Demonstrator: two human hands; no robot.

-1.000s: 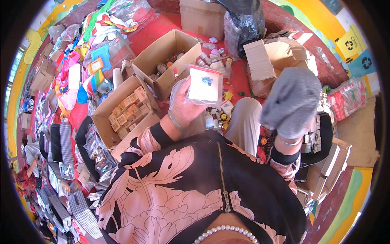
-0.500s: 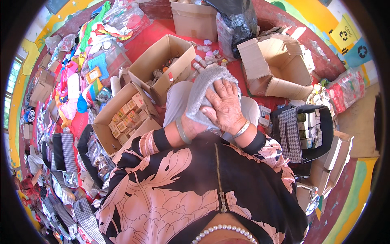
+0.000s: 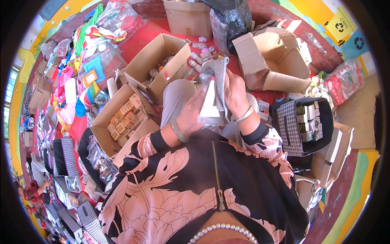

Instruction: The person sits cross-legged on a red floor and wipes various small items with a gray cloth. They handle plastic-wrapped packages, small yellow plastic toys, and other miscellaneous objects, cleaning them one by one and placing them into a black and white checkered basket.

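Above my lap, my left hand (image 3: 189, 117) holds a flat white thing with a red top edge (image 3: 209, 101), which seems to be in a clear plastic wrapper; its kind I cannot make out. My right hand (image 3: 236, 95) grips a grey cloth (image 3: 220, 77) that stands folded upright along the right side of the white thing. The cloth hides part of that thing. Both hands are close together, palms facing inward, with the cloth and the white thing between them.
A cardboard box (image 3: 101, 140) of small patterned boxes stands left of my lap. Beyond it is another open carton (image 3: 175, 71). A torn carton (image 3: 248, 53) and a houndstooth bin (image 3: 288, 128) of small boxes are at right. Small bottles (image 3: 195, 64) lie on the red floor.
The right hand has come off the top of the spread cloth and swung it upright to the right. The white thing now shows beside the left hand.
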